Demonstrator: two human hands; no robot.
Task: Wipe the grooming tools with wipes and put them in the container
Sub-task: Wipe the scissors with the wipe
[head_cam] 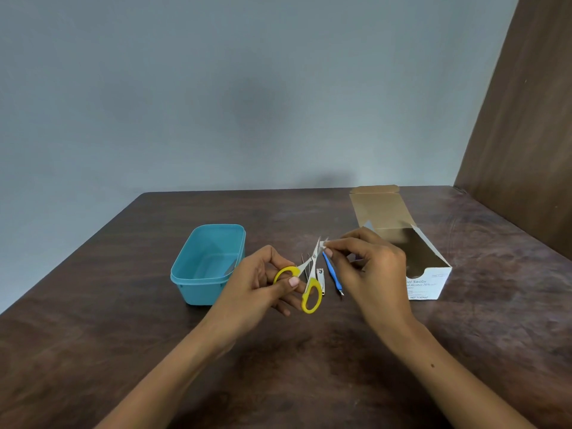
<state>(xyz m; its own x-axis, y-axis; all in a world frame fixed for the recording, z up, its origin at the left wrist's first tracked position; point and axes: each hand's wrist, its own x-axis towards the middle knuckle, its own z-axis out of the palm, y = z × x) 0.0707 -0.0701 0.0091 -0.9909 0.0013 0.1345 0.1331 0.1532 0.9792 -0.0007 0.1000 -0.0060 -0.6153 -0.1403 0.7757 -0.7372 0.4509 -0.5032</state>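
Note:
My left hand (pixel 260 286) grips small scissors (pixel 310 283) by their yellow handles, blades pointing up and away. My right hand (pixel 368 267) pinches a small white wipe (pixel 324 244) against the blade tips. On the table under the scissors lie a nail clipper (pixel 321 278), thin metal tweezers (pixel 305 263) and a blue-handled cuticle tool (pixel 332 274). A teal plastic container (pixel 207 264) stands open to the left of my left hand.
An open white box of alcohol swabs (pixel 427 280) lies at the right, its flap raised toward the back. The dark wooden table (pixel 123 320) meets a grey wall behind and a brown panel (pixel 526 134) at the right.

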